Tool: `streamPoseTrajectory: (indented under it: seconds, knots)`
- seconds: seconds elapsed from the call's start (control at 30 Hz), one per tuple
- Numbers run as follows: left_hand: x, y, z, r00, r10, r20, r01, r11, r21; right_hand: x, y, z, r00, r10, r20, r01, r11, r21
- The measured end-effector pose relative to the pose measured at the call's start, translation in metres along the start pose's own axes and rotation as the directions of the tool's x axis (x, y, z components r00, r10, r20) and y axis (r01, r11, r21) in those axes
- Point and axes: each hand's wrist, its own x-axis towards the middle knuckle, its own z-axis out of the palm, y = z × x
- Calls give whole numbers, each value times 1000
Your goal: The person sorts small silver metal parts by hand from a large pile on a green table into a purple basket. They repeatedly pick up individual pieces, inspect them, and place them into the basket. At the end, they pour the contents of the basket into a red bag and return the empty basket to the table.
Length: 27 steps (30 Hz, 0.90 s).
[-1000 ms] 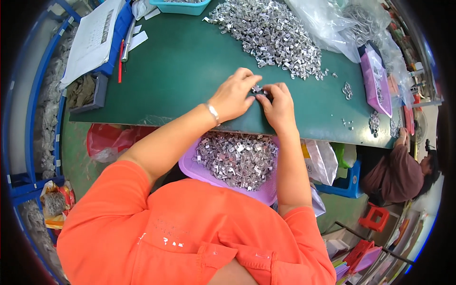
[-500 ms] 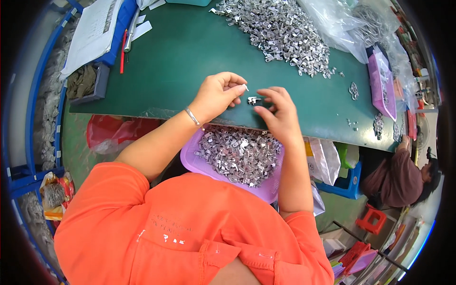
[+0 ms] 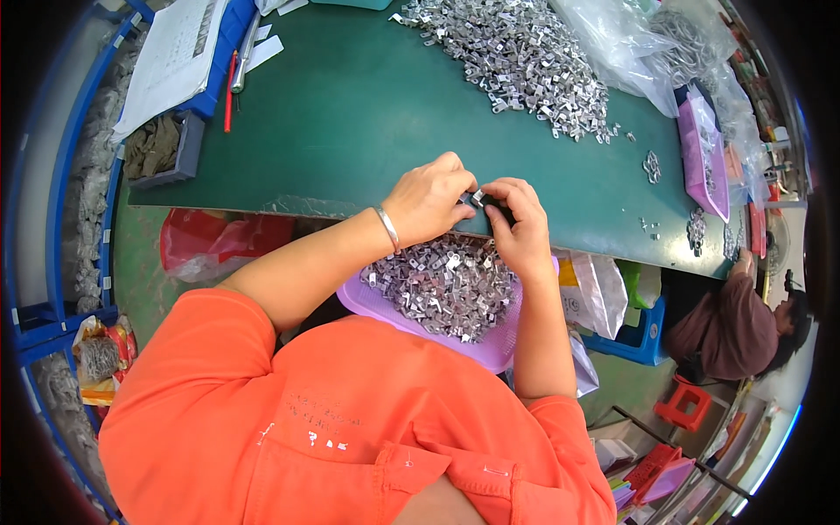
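Pinched between the fingertips of the left hand [image 3: 429, 201] and right hand [image 3: 522, 229], a small silvery metal part [image 3: 478, 198] sits at the green table's [image 3: 350, 114] near edge, mostly hidden by fingers. Below, a purple tray [image 3: 490, 346] holds many like pieces; a larger heap [image 3: 516, 57] lies beyond.

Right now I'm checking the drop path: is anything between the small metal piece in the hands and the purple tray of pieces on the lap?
Nothing visible. The left hand and right hand pinch the small metal piece at the green table's near edge; the purple tray lies open just below.
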Motion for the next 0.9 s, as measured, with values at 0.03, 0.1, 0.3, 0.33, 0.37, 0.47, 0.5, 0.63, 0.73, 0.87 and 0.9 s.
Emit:
streamPoseTrajectory:
  seconds: [0.03, 0.1, 0.3, 0.33, 0.37, 0.47, 0.5, 0.63, 0.73, 0.87, 0.9]
  knots:
    - [-1, 1, -1, 1000, -17, -2, 17, 999, -40, -1, 0, -1, 1000, -8, 17, 8, 1000, -6]
    - [-2, 3, -6, 999, -54, -4, 53, 991, -119, -3, -2, -3, 999, 22, 42, -22, 1000, 7]
    - [-9, 2, 3, 993, -31, -113, 25, 998, -58, -7, -6, 5, 996, 93, -12, -92, 996, 18]
    - [-9, 2, 4, 993, -29, -116, 24, 999, -49, -7, -5, 6, 995, 103, -14, -103, 995, 8]
    - [-8, 2, 5, 993, -27, -119, 22, 999, -39, -7, -4, 7, 993, 114, -16, -114, 994, -2]
    - [-8, 3, 4, 991, -29, -127, 22, 998, -58, -6, -3, 7, 986, 164, -17, -164, 986, 34]
    - [-8, 3, 2, 991, -32, -130, 23, 997, -71, -7, -3, 7, 983, 184, -16, -183, 982, 56]
    - [-16, 6, -12, 999, -46, -3, 46, 993, -113, -9, 0, 8, 983, 179, -45, -176, 982, 74]
    - [-31, 13, -35, 971, -30, 235, 62, 990, -130, -8, -7, 2, 990, 131, -61, -129, 991, 32]
    - [-32, 18, -46, 922, 96, 375, 4, 966, -257, -7, -6, 5, 997, -13, -76, 2, 990, -142]
    - [-27, 18, -39, 956, 30, 292, 47, 967, -251, -8, -4, 9, 994, -64, -90, 44, 978, -203]
